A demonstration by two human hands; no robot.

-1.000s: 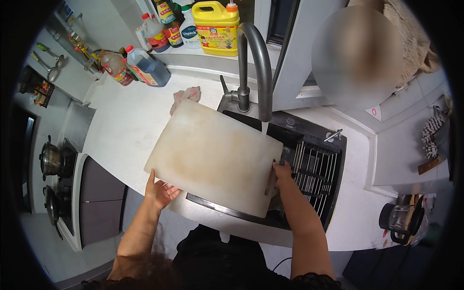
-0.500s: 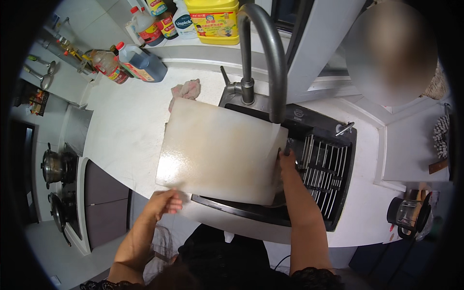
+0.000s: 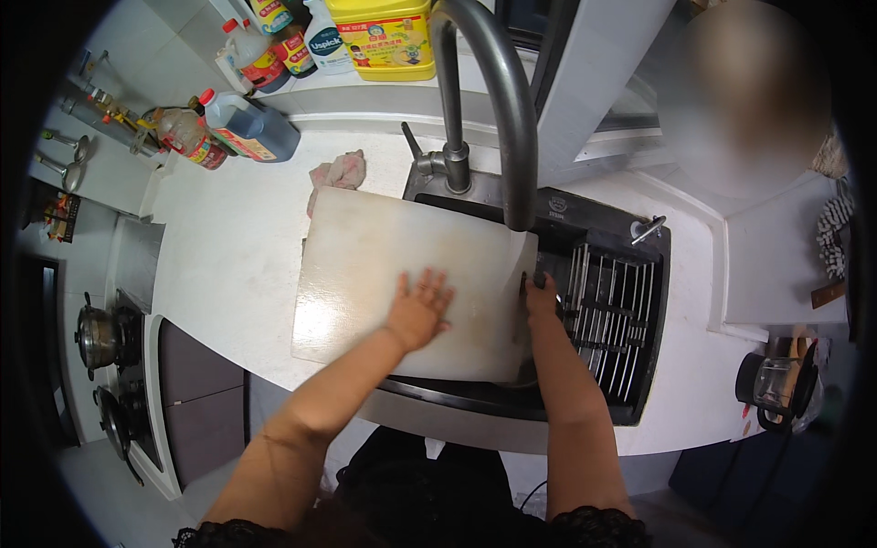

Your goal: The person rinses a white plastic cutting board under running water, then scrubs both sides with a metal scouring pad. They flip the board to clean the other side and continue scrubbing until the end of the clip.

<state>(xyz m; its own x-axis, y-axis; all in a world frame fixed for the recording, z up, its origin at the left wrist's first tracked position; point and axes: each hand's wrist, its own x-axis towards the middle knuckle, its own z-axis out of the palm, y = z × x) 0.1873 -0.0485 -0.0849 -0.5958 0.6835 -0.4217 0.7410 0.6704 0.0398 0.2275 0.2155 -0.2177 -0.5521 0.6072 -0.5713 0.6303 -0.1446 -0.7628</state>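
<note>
A large off-white cutting board (image 3: 402,233) with a wet sheen lies across the sink and the counter to its left. My left hand (image 3: 422,310) rests on the board's surface, palm down with fingers spread. At the board's right edge, my right hand (image 3: 541,297) is closed around the rim beside a dark slot; some of its fingers are hidden. A grey faucet (image 3: 523,137) arches over the board's far right corner. The board covers the left part of the black sink (image 3: 653,342).
A metal drying rack (image 3: 610,310) spans the sink's right part. A crumpled pinkish cloth (image 3: 340,171) lies behind the board. Several bottles, among them a dark jug (image 3: 251,131), and a yellow tub (image 3: 384,38) stand at the back. A blender jar (image 3: 776,393) is at far right.
My left hand has moved right from beside the board's near left corner onto its surface, fingers spread. My right hand stays at the right edge. The view has shifted slightly.
</note>
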